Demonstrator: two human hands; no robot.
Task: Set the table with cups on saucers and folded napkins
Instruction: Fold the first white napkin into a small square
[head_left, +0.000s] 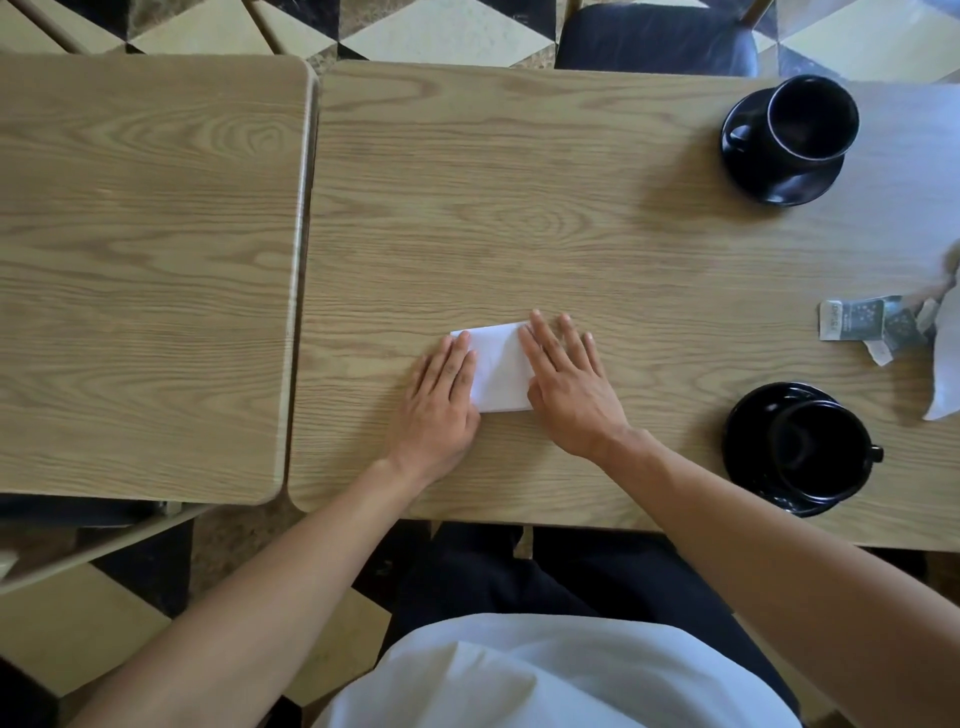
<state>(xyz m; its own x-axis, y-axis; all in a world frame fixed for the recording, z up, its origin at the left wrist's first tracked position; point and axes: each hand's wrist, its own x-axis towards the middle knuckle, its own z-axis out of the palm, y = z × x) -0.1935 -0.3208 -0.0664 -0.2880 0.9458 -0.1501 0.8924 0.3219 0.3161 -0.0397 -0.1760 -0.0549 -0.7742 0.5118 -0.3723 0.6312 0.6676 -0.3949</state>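
A folded white napkin (498, 366) lies flat on the wooden table (571, 218), near its front edge. My left hand (441, 402) rests flat on the napkin's left edge, fingers spread. My right hand (569, 379) presses flat on its right edge. Neither hand grips it. A black cup (810, 122) stands on a black saucer (779, 179) at the far right. A second black cup (821, 449) sits on its saucer (748, 441) at the near right, handle pointing right.
A second wooden table (145, 260) adjoins on the left, with a narrow gap between. Torn grey packaging (867, 322) and loose white napkin paper (945, 364) lie at the right edge. A dark-cushioned chair (654, 36) stands across the table.
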